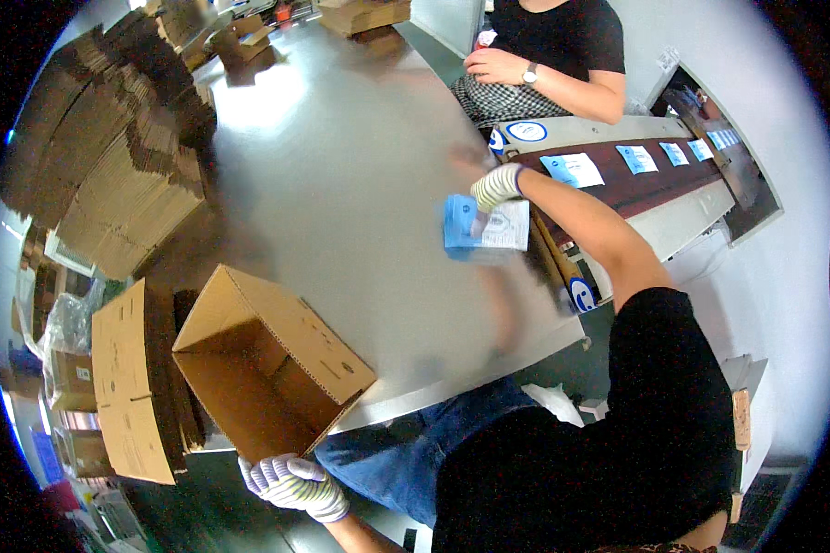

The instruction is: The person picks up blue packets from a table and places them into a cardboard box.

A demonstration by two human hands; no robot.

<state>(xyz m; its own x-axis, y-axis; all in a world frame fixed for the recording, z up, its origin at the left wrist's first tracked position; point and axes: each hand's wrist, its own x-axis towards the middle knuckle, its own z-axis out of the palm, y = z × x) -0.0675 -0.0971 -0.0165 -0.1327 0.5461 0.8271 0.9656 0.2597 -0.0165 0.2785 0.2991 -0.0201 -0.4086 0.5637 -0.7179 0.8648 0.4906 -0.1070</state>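
Grey and smooth, the counter (341, 175) fills the middle of the view, and tall stacks of flattened cardboard (111, 175) stand along its left side. At the near edge of the counter an open cardboard box (267, 364) lies tilted on its side, with its opening turned toward the person and partly hanging over the edge. The left hand (295, 484), in a striped white glove, is closed around the lower corner of this box. The right hand (495, 187), also gloved, is stretched out over the right part of the counter and grips a small blue and white packet (484, 228) from above; the packet is blurred, so I cannot tell if it touches the surface. On the right runs a dark conveyor belt (636, 180) with several white and blue packets (572, 170) lying on it. Another person (553, 60) in a black shirt sits at the far end.
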